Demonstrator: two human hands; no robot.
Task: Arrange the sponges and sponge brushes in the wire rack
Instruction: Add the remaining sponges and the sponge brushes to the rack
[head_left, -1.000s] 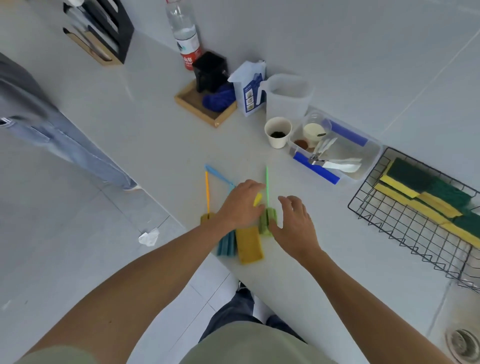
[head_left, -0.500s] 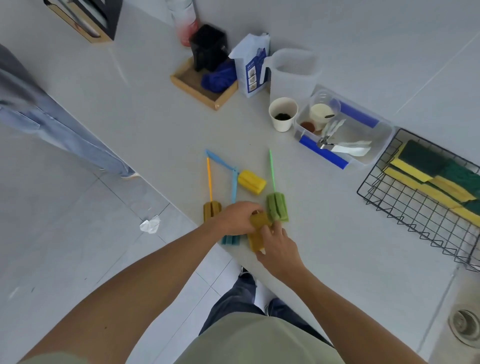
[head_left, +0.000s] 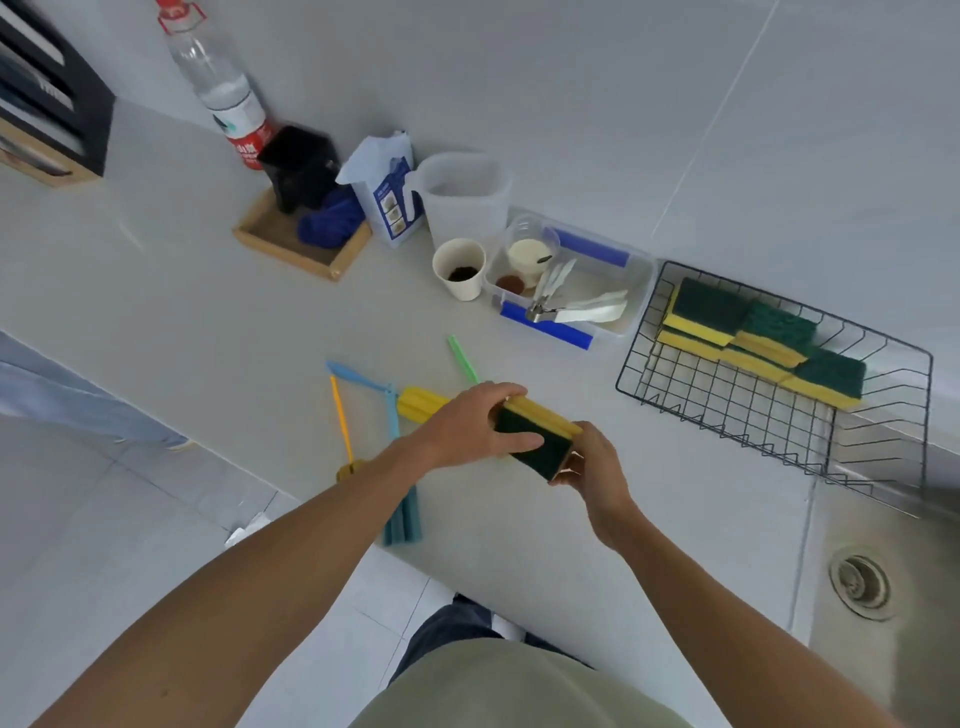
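Both hands hold one yellow-and-green sponge off the counter; its long axis runs from the left hand down-right to the right hand, dark green scrub face up toward the camera, yellow layer along the far edge; left thumb lies across the green face with the fingers curled over the far yellow edge, so it is pinched at that end; right fingers wrap the lower-right end, tips hidden behind the sponge. Just beyond the left knuckles lies a yellow sponge brush, and a green brush handle sticks out past them, pointing away; an orange brush and a blue brush lie left of and under the left forearm, near the counter's front edge. Wire rack sits well right of the right hand, sponges stacked along its far side, near half bare; open counter between fingers and rack; sink drain lower right. Half a second ago both hands were down at the brush heads near the counter edge, gripping this sponge low; now it is lifted and shifted toward the rack.
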